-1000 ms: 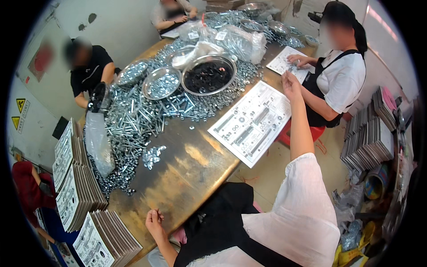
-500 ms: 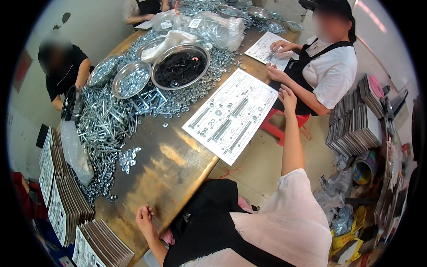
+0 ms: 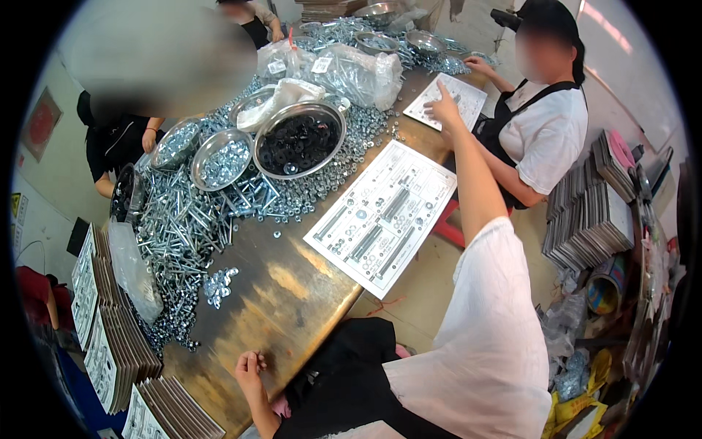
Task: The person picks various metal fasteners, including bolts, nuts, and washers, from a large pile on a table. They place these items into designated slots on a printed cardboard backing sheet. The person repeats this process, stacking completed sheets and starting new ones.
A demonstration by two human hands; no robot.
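Observation:
My right hand (image 3: 444,111) is stretched far out over the near edge of the co-worker's white printed board (image 3: 468,91), fingers spread with nothing seen in them. Nearer to me lies another white printed board (image 3: 380,284), partly over the table's edge, bearing bolts, washers and nuts on its drawn outlines. My left hand (image 3: 251,364) rests by the table's front edge, its fingers curled together; whatever they may hold is hidden. A small cluster of washers (image 3: 218,287) lies beyond it, beside a heap of bolts (image 3: 179,219).
Steel bowls hold black washers (image 3: 300,143) and shiny small parts (image 3: 221,162). Clear plastic bags (image 3: 358,69) lie behind them. Stacked printed boards stand at left (image 3: 110,344) and right (image 3: 589,227). A co-worker (image 3: 537,132) sits at right; others are across the table (image 3: 121,146).
My right hand has moved away from me, past the nearer board to the co-worker's. The co-worker's one hand has gone to the far parts pile. A blurred shape now covers the upper left.

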